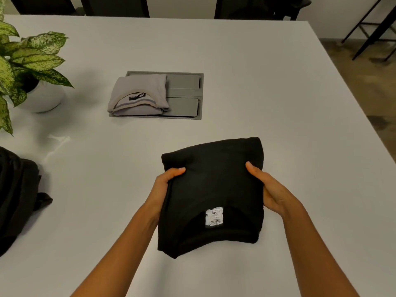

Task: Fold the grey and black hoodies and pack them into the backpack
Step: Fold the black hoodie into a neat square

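I hold the black hoodie point(214, 189), folded into a compact bundle, by its two sides. My left hand point(166, 185) and right hand point(267, 189) are each clamped on it, thumbs on top and fingers tucked beneath, out of sight. The grey hoodie point(139, 93) lies folded farther off on the worktop point(267, 82), over a recessed grey panel point(184, 91). Folding looks done, so next I carry each bundle left to the backpack point(15, 189). I cannot see its opening or anything inside.

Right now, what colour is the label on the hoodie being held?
White label with dark print; head view.
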A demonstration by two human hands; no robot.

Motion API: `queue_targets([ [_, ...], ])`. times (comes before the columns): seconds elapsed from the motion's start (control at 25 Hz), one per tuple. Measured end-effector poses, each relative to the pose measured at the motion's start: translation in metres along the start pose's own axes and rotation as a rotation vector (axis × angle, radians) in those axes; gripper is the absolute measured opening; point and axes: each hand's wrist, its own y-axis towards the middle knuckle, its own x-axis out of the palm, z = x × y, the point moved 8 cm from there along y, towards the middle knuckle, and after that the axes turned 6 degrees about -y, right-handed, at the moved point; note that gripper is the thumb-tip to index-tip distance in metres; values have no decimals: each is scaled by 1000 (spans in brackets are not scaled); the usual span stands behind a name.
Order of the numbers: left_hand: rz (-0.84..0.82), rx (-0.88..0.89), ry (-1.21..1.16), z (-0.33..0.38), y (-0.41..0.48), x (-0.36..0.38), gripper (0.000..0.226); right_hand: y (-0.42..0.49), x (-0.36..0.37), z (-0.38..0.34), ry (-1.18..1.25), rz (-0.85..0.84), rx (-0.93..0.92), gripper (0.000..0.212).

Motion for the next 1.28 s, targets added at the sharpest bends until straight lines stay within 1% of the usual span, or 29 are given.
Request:
queue_targets([
  [0.08, 30, -64, 99, -13, 21, -8, 34, 7, -13, 24, -85, 51, 85, 74],
  [0.16, 91, -79, 341, -31, 35, -21, 44, 10, -21, 45, -227, 161, 126, 74],
  [0.24, 186, -34, 538, -45, 41, -35, 50, 9, -27, 55, -327, 257, 121, 71],
  [0.32, 240, -17, 610, -53, 39, -46, 54, 6, -29, 64, -363, 287, 150, 74],
  [0.36, 243, -49, 615, -60, 37, -51, 56, 4, -29, 72, -388, 277, 180, 78],
  [0.44, 207, -116, 646, -72, 29, -54, 57, -1, -26, 84, -460, 251, 238, 80],
  [0.52, 182, -129, 659, -72, 25, -56, 54, -4, -23, 85, -506, 238, 247, 79],
  [0.6, 183, -105, 633, -70, 25, -61, 53, -5, -27, 81, -497, 260, 218, 78],
  [0.64, 200, -81, 699, -68, 25, -64, 54, -7, -30, 80, -501, 274, 212, 78],
  [0.68, 230, -48, 839, -65, 25, -67, 55, -11, -31, 81, -546, 277, 222, 78],
  [0.76, 333, 47, 1110, -63, 16, -70, 50, -21, -36, 93, -800, 332, 268, 75],
  [0.8, 393, 107, 1183, -63, 8, -69, 47, -26, -39, 96, -951, 388, 277, 73],
  [0.84, 442, 163, 1192, -62, -2, -65, 44, -30, -39, 96, -1051, 440, 262, 68],
  [0.88, 463, 191, 1172, -64, -9, -64, 43, -33, -38, 94, -1071, 474, 229, 61],
  [0.92, 440, 205, 1081, -68, -11, -66, 41, -36, -38, 93, -1017, 482, 195, 53],
  [0.96, 391, 160, 895, -74, -10, -71, 40, -37, -40, 91, -905, 478, 157, 47],
  [1.0, 313, 67, 650, -82, -11, -73, 39, -38, -44, 89, -776, 463, 134, 43],
  [1.04, 239, -59, 472, -93, -13, -74, 40, -40, -51, 89, -650, 449, 138, 42],
  [1.08, 175, -155, 406, -103, -16, -75, 40, -43, -56, 91, -555, 435, 172, 45],
  [1.12, 147, -218, 490, -110, -18, -79, 41, -45, -59, 95, -529, 403, 228, 50],
  [1.16, 158, -241, 655, -115, -17, -84, 42, -49, -61, 99, -578, 364, 297, 55],
  [1.2, 182, -241, 875, -115, -16, -88, 45, -52, -60, 101, -676, 330, 361, 60],
  [1.28, 207, -209, 1257, -104, -16, -85, 47, -50, -59, 96, -968, 291, 421, 72],
])
